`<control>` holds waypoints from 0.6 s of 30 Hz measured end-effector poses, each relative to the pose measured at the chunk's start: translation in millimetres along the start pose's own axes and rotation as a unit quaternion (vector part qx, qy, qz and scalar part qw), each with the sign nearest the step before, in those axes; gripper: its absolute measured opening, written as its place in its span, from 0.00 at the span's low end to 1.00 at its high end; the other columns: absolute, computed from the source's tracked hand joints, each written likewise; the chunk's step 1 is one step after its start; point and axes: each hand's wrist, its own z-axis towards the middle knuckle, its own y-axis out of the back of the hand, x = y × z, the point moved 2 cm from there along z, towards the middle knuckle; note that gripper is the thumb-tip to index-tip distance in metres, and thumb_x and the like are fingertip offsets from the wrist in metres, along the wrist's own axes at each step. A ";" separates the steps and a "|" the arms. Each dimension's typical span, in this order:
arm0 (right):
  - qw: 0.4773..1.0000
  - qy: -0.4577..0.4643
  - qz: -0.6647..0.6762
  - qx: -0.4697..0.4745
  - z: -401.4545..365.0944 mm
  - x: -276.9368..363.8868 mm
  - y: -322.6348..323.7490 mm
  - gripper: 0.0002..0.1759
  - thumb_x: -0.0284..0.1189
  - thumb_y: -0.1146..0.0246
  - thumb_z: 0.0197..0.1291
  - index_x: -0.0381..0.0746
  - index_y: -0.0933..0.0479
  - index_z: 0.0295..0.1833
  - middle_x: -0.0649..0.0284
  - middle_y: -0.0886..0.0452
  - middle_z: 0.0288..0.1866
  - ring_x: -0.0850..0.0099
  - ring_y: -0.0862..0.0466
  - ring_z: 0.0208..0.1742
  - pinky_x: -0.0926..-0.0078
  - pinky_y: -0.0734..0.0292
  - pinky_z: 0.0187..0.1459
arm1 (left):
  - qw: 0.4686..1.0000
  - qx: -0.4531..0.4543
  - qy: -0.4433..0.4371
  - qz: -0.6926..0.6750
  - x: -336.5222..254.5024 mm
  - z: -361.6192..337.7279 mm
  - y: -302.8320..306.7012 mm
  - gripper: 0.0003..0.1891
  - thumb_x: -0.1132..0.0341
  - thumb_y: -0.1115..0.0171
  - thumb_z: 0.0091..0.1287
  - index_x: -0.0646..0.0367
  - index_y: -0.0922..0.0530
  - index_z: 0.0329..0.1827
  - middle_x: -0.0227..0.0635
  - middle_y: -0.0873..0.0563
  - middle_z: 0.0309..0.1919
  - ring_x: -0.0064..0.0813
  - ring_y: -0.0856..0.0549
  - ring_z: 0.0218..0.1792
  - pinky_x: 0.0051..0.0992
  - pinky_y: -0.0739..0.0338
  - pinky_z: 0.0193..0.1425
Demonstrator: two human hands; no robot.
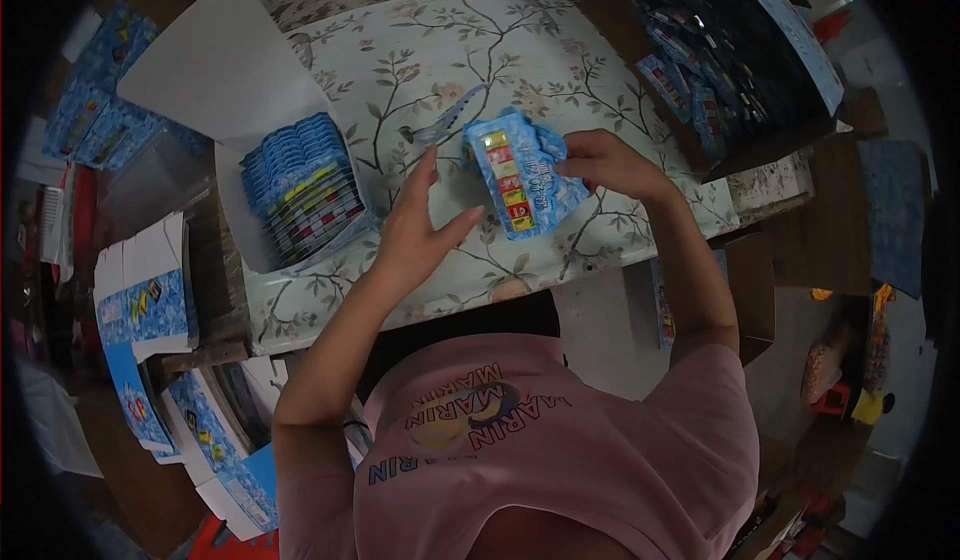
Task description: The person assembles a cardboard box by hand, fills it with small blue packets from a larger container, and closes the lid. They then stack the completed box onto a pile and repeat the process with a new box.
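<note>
My right hand (608, 164) grips the right edge of a small bunch of blue printed packets (520, 175), thumb and fingers pinched on it. Down the front packet runs a column of red and yellow pictures. To the left of the bunch, my left hand (418, 222) is open, thumb and fingers apart, touching nothing that I can see. Just beyond its fingertips lies a slim, pale blue-and-silver item (455, 112) whose kind I cannot make out. An open white box (232, 215) at left holds a tight row of similar blue packets (300, 185).
A large brown carton (735, 150) with many loose packets stands at the right back. The table has a floral cover (400, 90). Flat blue-and-white boxes (150, 295) are stacked low at left, and more blue boxes (100, 90) stand at the far left.
</note>
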 end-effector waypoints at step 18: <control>0.952 0.162 -0.257 -0.025 0.0 -15.0 -38.6 0.06 0.25 0.42 0.61 0.34 0.25 0.41 0.58 0.23 0.27 0.76 0.27 0.28 0.78 0.31 0.33 | 0.979 -0.136 -0.035 0.147 40.6 24.0 -10.0 0.57 0.62 0.22 0.39 0.57 0.51 0.71 0.58 0.43 0.66 0.55 0.41 0.66 0.42 0.39 0.65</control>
